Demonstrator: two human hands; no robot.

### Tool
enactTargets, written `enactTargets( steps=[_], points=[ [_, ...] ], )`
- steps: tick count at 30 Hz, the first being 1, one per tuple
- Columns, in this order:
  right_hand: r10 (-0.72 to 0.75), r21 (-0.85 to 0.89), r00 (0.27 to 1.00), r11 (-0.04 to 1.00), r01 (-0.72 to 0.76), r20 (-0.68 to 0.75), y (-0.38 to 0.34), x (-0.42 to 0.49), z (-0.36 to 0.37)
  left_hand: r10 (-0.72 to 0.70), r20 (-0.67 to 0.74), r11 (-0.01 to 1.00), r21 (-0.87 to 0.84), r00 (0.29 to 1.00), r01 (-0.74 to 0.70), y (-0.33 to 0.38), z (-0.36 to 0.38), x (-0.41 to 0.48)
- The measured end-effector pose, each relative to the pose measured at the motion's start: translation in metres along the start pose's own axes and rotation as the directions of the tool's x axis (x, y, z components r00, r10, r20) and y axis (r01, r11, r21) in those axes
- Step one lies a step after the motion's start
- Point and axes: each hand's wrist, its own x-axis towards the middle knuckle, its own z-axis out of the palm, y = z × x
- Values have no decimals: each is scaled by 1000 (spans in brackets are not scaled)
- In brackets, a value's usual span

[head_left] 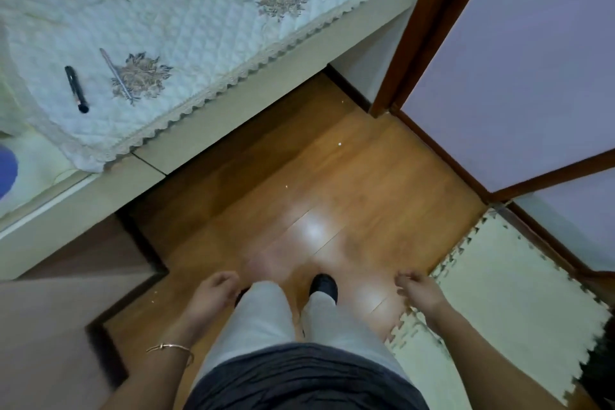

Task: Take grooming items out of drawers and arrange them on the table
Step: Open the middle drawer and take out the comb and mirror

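Note:
A black pen-like makeup stick (76, 89) lies on the white quilted cloth (199, 27) that covers the table at the upper left. A thin silver-pink stick (117, 74) lies just right of it, across an embroidered flower. My left hand (214, 293) hangs low beside my left leg, fingers loosely curled, holding nothing. My right hand (417, 289) hangs on the other side, fingers curled and apart, also holding nothing. Both hands are far below and in front of the table.
The table's cream front panel (266, 90) runs diagonally across the view. A brown cabinet top (43, 326) stands at the lower left. A wood-framed door (499, 60) is at the right, with foam floor mats (499, 293) below it. My feet stand on the wooden floor (316, 176).

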Motion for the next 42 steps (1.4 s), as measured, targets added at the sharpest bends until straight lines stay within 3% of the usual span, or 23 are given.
enactTargets(
  steps=[3,7,13,16,19,26,33,37,42],
  points=[
    [-42,-40,999,998,42,9,-35,21,-21,-10,-45,1000,-21,999,9,19,12,6],
    [-51,-70,998,996,54,46,-60,42,-31,-128,-53,991,-37,990,126,23,16,19],
    [73,-113,992,992,-61,98,-81,74,-32,-302,-33,944,-152,953,294,49,27,60],
    [149,-144,982,981,-132,119,-106,89,-39,-313,-13,929,-215,950,303,83,32,81],
    [85,-197,990,978,-62,110,-149,104,-45,-244,21,946,-217,970,242,126,32,97],
    [-60,-272,986,957,101,154,-258,136,-47,-115,-53,942,-321,992,92,193,28,119],
    [-16,-446,956,882,151,293,-320,171,-42,-351,-96,810,-531,931,250,173,59,102],
    [-19,-512,959,842,167,281,-356,192,-46,-468,-60,709,-621,882,334,170,84,89],
    [15,-614,954,768,181,301,-389,209,-18,-469,-81,684,-663,879,304,178,91,89]
  ],
)
